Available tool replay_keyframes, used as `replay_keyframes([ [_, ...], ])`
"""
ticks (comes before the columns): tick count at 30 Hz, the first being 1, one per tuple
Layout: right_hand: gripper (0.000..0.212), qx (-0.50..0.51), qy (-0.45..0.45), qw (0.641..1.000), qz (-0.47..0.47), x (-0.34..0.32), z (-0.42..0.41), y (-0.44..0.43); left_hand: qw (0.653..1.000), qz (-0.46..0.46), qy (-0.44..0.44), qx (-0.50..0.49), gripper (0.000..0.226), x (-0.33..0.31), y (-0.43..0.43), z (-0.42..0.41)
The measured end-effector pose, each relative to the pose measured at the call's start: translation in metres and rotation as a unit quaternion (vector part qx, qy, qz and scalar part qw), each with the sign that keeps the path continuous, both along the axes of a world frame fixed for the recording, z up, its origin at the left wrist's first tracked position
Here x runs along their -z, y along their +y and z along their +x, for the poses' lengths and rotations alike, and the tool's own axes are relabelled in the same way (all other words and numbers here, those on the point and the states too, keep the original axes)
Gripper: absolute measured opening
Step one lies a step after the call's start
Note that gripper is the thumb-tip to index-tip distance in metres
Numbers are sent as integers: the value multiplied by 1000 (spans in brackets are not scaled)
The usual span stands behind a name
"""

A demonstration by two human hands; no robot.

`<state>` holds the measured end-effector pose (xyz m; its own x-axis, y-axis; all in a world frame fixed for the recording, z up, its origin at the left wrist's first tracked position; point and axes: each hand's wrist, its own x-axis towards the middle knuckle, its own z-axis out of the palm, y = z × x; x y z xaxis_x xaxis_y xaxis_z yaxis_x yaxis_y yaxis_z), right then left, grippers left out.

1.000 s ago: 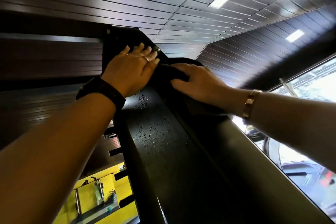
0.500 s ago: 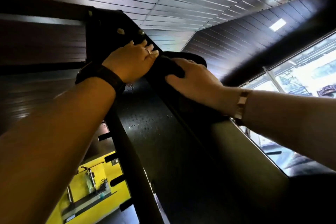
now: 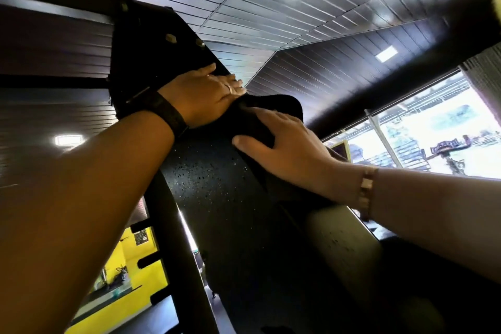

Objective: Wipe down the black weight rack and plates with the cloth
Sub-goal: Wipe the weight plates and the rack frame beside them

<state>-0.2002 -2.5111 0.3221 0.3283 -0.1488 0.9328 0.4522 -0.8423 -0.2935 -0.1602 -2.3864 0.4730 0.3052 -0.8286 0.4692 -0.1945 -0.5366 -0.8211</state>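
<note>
Overhead, the right hand's fingers (image 3: 260, 114) lie flat and slightly spread on the black cloth (image 3: 271, 114), thumb out to the side, pinning it against the upper part of the rack (image 3: 217, 187). The left hand's fingers (image 3: 230, 81) are laid close together and nearly straight against the rack beside the cloth, their tips touching its edge; whether they pinch any of it cannot be told. Right hand (image 3: 282, 149) and left hand (image 3: 200, 97) sit side by side near the top, just below the bolted plate (image 3: 151, 43). Droplets (image 3: 214, 168) speckle the rack face below the cloth, so that stretch probably remains to be wiped. To do the stroke well, keep the palm flat and the pressure even, draw the cloth down through the wet patch in overlapping passes, and let the left hand steady the reach. No weight plates are visible.
</note>
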Motion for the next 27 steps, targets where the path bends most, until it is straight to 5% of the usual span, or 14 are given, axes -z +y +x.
replay_keyframes([
  [4, 76, -18, 21, 998, -53, 28, -8, -10, 999, -13, 41, 19, 47, 8, 2, -2],
  [7, 85, -58, 39, 997, 22, 30, -6, -18, 999, -7, 33, 13, 49, 14, 3, -2],
  [10, 67, -29, 38, 995, 91, 23, -8, -9, 999, 18, 25, 24, 47, 21, -1, -7],
  [16, 69, 27, 22, 999, -12, 60, -29, 3, 995, 24, 77, 65, 45, 35, 3, -9],
  [22, 57, 6, 23, 996, 87, 54, -19, -9, 999, 17, 38, 29, 48, 45, -3, -13],
  [27, 64, 18, -2, 1000, -15, 82, -34, 2, 999, 8, 43, 28, 48, 49, -6, -12],
])
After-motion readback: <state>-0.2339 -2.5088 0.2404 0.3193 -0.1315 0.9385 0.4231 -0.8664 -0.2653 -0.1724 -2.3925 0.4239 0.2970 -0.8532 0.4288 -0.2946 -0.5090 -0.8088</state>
